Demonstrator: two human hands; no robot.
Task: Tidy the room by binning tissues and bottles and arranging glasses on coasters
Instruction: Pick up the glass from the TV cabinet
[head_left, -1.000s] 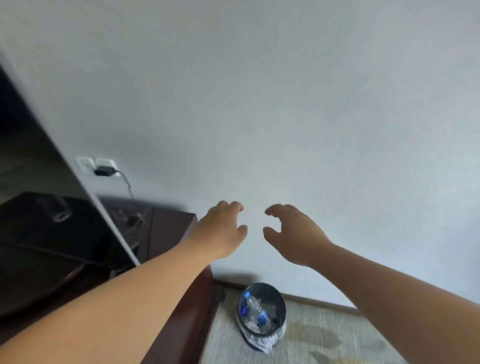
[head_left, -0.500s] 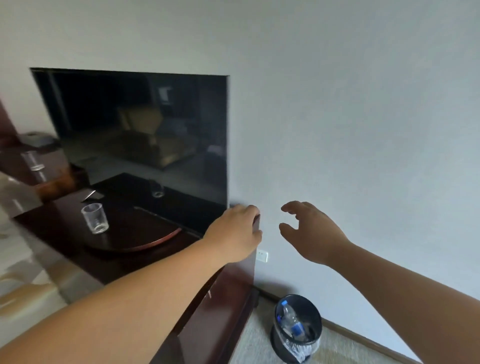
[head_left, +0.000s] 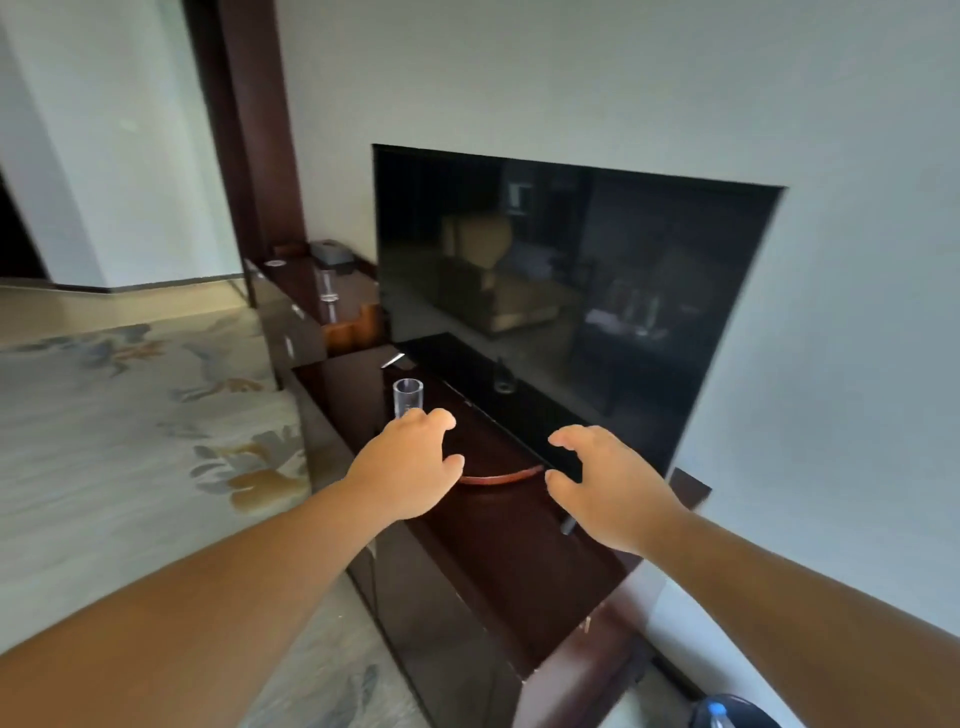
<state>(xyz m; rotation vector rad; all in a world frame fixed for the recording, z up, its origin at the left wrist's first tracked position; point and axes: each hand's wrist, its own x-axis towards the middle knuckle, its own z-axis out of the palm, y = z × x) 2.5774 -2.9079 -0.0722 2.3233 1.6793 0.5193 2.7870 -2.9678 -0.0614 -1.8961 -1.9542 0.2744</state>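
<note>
Two bare hands reach out over a dark desk (head_left: 519, 561), both empty with fingers loosely curled and spread. The left hand (head_left: 410, 467) hovers just short of a clear glass (head_left: 409, 397) that stands upright on the desk at about 12 o'clock from its fingertips; whether they touch it I cannot tell. The right hand (head_left: 608, 488) hangs at 3 o'clock from the left, apart from it, in front of a TV (head_left: 571, 291). A second glass (head_left: 328, 296) stands far back on the desk at 11 o'clock. A bin (head_left: 737, 714) holding a bottle (head_left: 716, 716) shows at 5 o'clock, on the floor.
</note>
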